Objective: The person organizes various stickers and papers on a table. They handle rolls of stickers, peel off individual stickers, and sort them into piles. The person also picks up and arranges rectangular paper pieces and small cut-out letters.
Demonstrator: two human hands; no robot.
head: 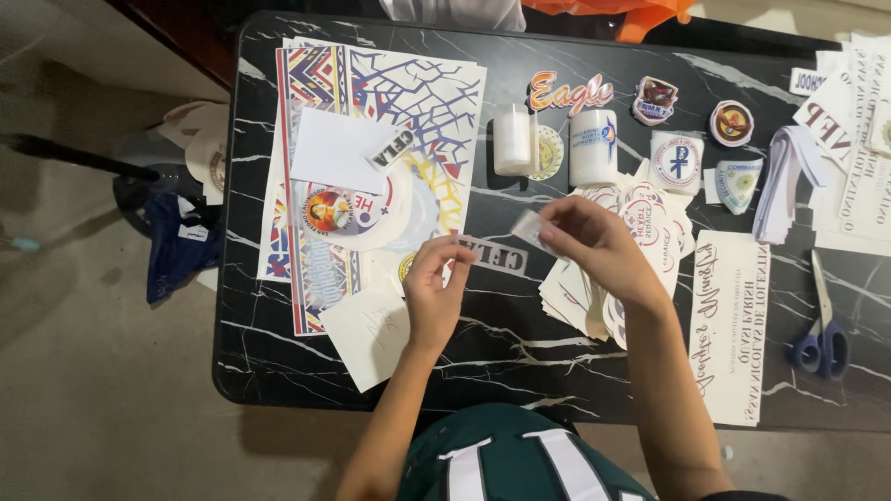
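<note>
table (520, 343): black marble-look top with white veins, filling most of the view, carrying everything below.
patterned sheets (371, 139): large printed stack lying at far left, red-blue borders, blue crack pattern; a blank white square and round stickers sitting on top.
long banner sheet (733, 325): white strip with script lettering lying right of the right forearm, running near to far.
paper stack (858, 139): white lettered sheets lying at far right corner.
sticker pile (640, 232): fanned round-logo cutouts lying centre-right, partly under the right hand.
blank card (367, 329): off-white sheet lying near-left, just beside the left wrist.
candles (512, 139): two white cylinders standing upright at far centre, apart, a round sticker between them.
scissors (821, 339): blue handles, lying closed at the right edge, well apart from both hands.
left hand (434, 288): fingers curling in, fingertips pressing down on a lettered cutout strip (497, 255) lying on the table at centre.
right hand (594, 243): pinching a small clear-white slip (531, 227) between thumb and fingers, narrow grip, holding it just above the table, far side of the lettered strip.
</note>
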